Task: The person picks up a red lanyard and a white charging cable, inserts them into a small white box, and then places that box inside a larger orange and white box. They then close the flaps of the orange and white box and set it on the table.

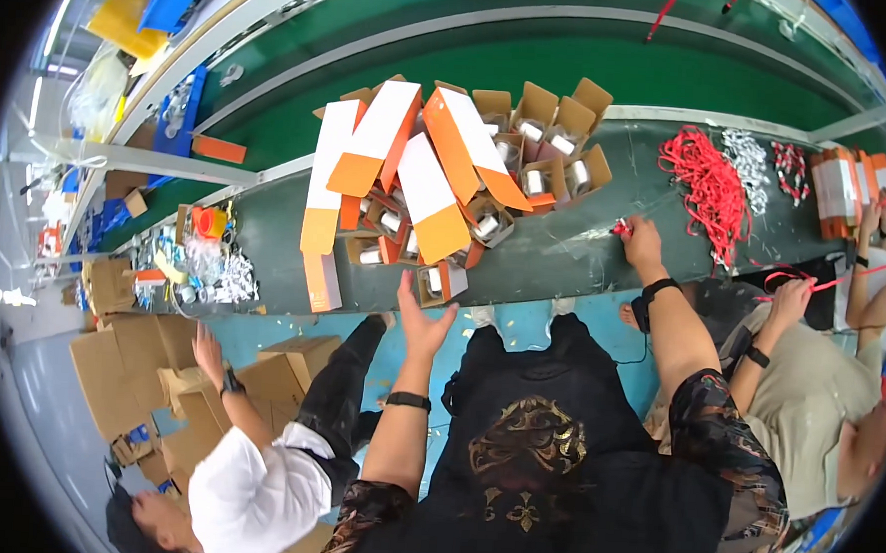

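left grip (423,326) wide open, thumb and fingers spread, nothing in it; it hangs by the near edge of the dark green surface (584,264). a small open box (451,281) sits just beside those fingertips, toward 1 o'clock. past it, between 11 and 12 o'clock, long orange-and-white cartons (435,196) lie tilted across a cluster of brown open-topped boxes (591,164), white-topped pieces showing inside several. my right grip (640,243) is nearly closed, fingertips pinched at a small red piece (621,228) low over the surface; fine detail too small to make out. from that grip, at 2 o'clock: a tangled heap of red cords (706,190), then a pile of silvery pieces (746,167), then a red-and-white bunch (789,172). stacked orange-and-white boxes (836,192) farther out, nearer 3 o'clock. a co-worker's hand (791,300) between 3 and 4 o'clock has a red strap (782,276). another worker's hand (210,352), between 8 and 9 o'clock from my left grip, is held above brown cardboard cartons (122,370).
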### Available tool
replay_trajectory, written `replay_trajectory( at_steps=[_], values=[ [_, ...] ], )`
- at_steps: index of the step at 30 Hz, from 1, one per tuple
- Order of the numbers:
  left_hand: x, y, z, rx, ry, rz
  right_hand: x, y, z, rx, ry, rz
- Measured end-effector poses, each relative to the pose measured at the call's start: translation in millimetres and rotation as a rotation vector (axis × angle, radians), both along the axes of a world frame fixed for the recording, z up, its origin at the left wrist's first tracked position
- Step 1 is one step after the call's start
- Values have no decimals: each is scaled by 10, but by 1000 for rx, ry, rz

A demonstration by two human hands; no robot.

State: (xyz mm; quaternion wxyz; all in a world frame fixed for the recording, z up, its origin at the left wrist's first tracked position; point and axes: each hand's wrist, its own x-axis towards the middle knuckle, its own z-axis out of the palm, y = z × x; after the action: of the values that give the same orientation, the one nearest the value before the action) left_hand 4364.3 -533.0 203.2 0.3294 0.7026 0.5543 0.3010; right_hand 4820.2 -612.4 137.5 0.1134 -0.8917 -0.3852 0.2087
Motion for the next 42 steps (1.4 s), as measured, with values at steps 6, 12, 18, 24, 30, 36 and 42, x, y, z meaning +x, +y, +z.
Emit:
replay_trajectory(
  at_steps=[6, 12, 18, 24, 30, 36, 42],
  values=[
    [90, -47, -256, -144, -175, 11, -202, -207, -205, 17, -71, 273],
    [292, -129, 29, 28, 109, -5, -915, -61, 934, 194, 1039, -128],
    [628, -347, 277, 171, -76, 187, -1652, -22, 2422, 667, 1397, 319],
    [795, -225, 1066, 598, -45, 236, -2069, 139, 2999, 897, 573, 678],
    [757, -93, 1387, 675, -54, 240, -2192, 239, 3044, 983, -9, 700],
    [757, -50, 1641, 660, -31, 118, -2261, 288, 3042, 1042, 18, 715],
    [745, -34, 1678, 645, 23, 133, -2249, 239, 3059, 763, -78, 746]
  ],
)
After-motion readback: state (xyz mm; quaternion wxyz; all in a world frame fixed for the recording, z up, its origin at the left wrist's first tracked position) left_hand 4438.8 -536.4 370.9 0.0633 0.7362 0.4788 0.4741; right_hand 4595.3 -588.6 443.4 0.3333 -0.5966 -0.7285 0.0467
